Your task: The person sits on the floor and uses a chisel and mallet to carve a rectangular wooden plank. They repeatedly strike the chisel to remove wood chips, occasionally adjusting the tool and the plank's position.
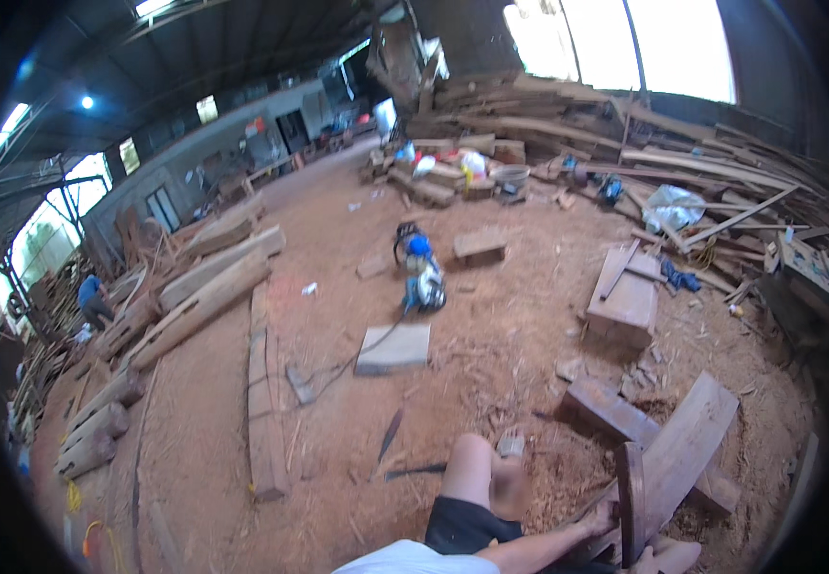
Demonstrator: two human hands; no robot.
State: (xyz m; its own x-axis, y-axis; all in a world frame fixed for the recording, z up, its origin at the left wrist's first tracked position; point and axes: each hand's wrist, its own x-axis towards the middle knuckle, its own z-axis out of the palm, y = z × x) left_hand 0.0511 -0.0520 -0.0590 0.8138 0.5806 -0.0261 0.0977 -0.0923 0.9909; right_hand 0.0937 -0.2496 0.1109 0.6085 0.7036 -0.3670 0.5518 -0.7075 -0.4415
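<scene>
Right grip [604,521]: fingers resting on dark curved wood piece [631,497], clamped or not, cannot tell
Left grip: out of view
Plank [687,445]: just right of grip
Knee [472,459]: left of grip

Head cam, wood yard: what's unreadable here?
- Right hand: small near the lower edge, pressed to a dark curved wood piece; its grip cannot be told.
- Left hand: not in view, below the lower edge.
- Blue power tool on the sawdust: too small to tell its kind.
- Person in blue at far left: tiny and bent by the fisheye rim; what they handle cannot be made out.
</scene>
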